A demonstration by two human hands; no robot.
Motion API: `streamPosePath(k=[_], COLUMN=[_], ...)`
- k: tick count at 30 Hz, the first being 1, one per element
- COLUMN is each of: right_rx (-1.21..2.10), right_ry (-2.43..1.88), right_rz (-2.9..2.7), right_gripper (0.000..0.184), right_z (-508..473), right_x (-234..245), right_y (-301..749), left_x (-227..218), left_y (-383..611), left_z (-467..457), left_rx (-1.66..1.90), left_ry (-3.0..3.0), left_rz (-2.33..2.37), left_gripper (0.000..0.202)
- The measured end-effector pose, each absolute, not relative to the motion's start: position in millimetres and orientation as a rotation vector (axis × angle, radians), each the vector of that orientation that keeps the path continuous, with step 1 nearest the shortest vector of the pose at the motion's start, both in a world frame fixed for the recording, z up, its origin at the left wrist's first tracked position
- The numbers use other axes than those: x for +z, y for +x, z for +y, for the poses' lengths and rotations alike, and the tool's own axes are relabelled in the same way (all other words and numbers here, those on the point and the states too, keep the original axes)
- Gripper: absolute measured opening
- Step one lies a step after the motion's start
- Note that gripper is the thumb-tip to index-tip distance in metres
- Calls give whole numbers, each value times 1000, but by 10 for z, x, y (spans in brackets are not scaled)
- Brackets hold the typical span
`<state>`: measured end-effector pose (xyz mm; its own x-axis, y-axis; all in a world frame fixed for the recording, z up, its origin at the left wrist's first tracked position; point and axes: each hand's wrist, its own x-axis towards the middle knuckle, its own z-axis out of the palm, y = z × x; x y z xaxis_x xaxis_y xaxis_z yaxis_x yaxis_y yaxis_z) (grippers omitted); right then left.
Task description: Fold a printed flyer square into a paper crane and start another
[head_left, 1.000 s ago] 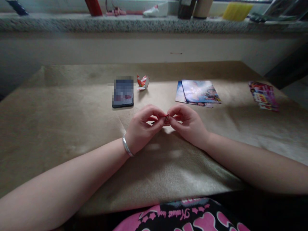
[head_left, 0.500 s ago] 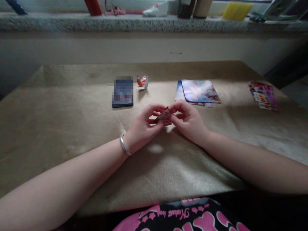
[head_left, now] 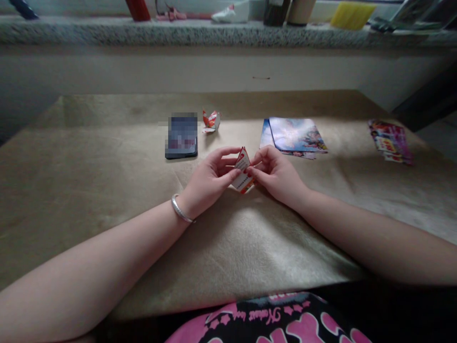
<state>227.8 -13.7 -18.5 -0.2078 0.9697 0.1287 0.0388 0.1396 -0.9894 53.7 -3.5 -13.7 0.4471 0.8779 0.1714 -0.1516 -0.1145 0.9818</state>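
Note:
A small piece of folded paper (head_left: 243,178), white and red with printed text, is held up just above the table between my two hands. My left hand (head_left: 212,174) pinches its left side between thumb and fingers. On the opposite side my right hand (head_left: 276,174) grips the paper with thumb and fingertips near its middle. The paper has a pointed top with layered edges and a colourful strip along the lower right. Beyond my left hand stands a folded red-and-white paper shape (head_left: 211,122) with upright points. A silver bangle (head_left: 181,209) circles my left wrist.
A dark, partly blurred flat object (head_left: 182,136) lies left of the folded shape. Several picture cards (head_left: 298,136) are stacked behind my right hand, with red-pink printed papers (head_left: 391,143) farther right. A stone sill (head_left: 214,34) holding various items runs behind the gold-coloured table (head_left: 89,190).
The folded paper has turned from nearly edge-on to show its printed white face, point upward. My left hand has shifted slightly left with it; both hands still hold on.

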Motion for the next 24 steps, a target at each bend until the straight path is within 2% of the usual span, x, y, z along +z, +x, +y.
streamPosePath(k=[5, 11, 16, 21, 24], right_rx=[1250, 1190, 957, 866, 739], right_ry=[-1091, -1175, -1229, -1268, -1300], right_rz=[-1506, -1719, -1769, -1779, -1896], right_gripper=[18, 24, 21, 21, 23], right_z=[-119, -122, -55, 24, 22], right_x=[-186, -173, -211, -237, -224], right_y=[2285, 2318, 2377, 2412, 2414], left_x=[-162, -204, -218, -161, -132], left_y=[532, 498, 446, 397, 380], left_z=[-23, 12, 32, 16, 1], left_rx=[1009, 942, 868, 842, 743], left_ry=[1411, 1593, 1703, 2260, 2573], left_rz=[769, 867, 811, 913, 876], left_gripper=[29, 13, 29, 19, 20])
